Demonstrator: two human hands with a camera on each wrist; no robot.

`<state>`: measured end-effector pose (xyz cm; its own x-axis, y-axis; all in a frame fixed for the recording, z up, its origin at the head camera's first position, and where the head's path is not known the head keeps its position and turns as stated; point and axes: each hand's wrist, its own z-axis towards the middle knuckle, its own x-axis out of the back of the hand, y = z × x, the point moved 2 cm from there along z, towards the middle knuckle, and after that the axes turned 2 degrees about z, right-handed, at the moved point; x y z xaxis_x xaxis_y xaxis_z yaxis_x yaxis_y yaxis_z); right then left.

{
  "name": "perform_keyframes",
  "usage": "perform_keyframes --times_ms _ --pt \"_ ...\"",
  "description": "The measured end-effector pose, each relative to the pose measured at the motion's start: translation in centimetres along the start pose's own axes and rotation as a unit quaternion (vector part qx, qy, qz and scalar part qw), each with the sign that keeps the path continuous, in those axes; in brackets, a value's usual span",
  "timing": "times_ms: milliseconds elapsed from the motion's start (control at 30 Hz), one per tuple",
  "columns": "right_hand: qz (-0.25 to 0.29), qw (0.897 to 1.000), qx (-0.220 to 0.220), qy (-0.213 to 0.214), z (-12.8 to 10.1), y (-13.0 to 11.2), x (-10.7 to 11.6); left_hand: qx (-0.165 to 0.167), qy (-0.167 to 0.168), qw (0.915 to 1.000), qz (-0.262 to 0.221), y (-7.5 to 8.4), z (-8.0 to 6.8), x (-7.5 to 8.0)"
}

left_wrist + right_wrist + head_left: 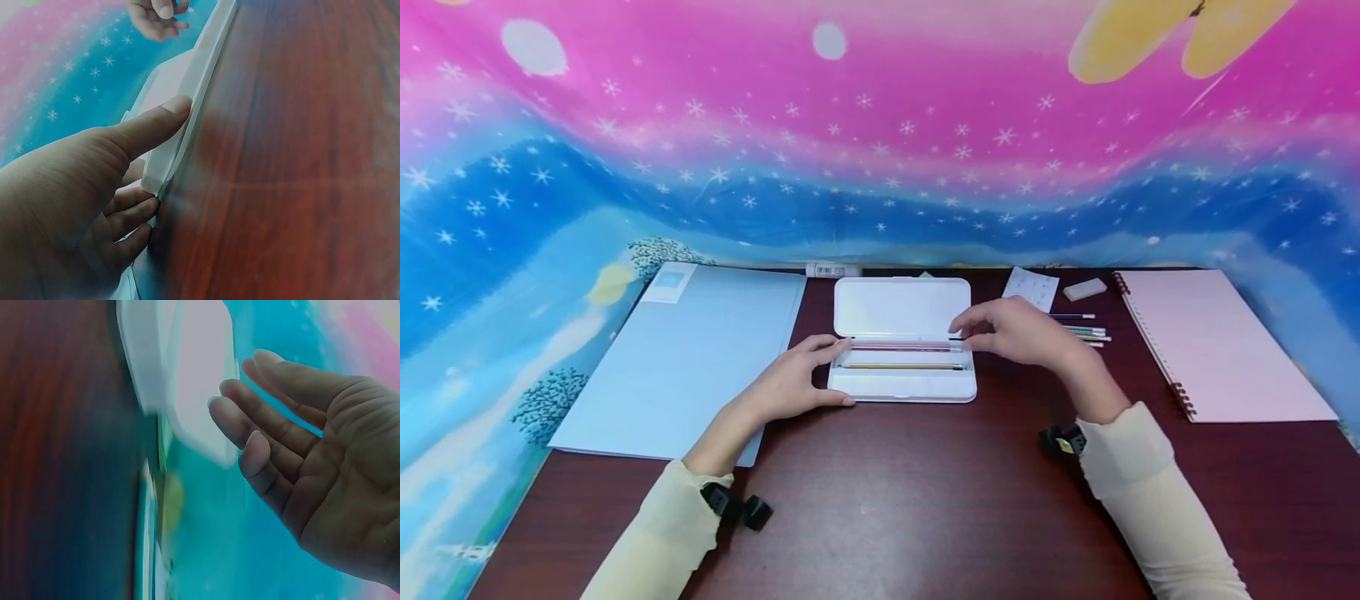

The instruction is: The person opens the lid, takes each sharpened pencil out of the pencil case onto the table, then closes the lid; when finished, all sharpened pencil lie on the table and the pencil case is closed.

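Note:
A white pencil case point(902, 387) lies with its lid point(902, 307) raised toward the back. Inside it rest a reddish pencil point(895, 348) and a yellow pencil point(898, 367), side by side. My left hand point(790, 379) grips the case's left end, thumb on the front edge and fingers at the far side; the left wrist view shows the thumb point(153, 128) along the case wall. Over the case's right end, near the hinge, hovers my right hand point(1022, 332). Its fingers point(269, 431) are loosely bent in the right wrist view, with nothing between them.
Left of the case lies a light blue folder point(677, 367); a pink spiral notebook point(1232, 350) is at the right. Several pencils point(1093, 332) lie beyond the right hand, near an eraser point(1084, 289) and a small patterned sheet point(1033, 287). A glue stick point(831, 271) lies behind.

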<state>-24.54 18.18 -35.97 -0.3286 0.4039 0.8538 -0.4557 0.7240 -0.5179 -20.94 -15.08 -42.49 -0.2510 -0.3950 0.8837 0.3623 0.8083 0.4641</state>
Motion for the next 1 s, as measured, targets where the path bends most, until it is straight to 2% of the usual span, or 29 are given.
perform_keyframes --times_ms 167,367,633,1000 --pt "-0.012 0.999 0.01 -0.045 0.9 -1.4 -1.9 -0.001 0.0 1.0 -0.001 0.1 0.0 0.0" --pt "-0.03 0.996 0.001 -0.086 1.2 -1.6 -3.4 -0.001 0.001 1.0 0.0 0.1 -0.1 0.0" --pt "-0.057 0.995 0.004 -0.087 1.6 -1.7 -4.1 -0.002 0.001 1.0 0.004 0.1 0.1 0.0" --pt "-0.041 0.996 0.013 -0.072 1.7 -1.7 -4.1 0.001 -0.001 1.0 0.003 0.1 0.0 0.1"
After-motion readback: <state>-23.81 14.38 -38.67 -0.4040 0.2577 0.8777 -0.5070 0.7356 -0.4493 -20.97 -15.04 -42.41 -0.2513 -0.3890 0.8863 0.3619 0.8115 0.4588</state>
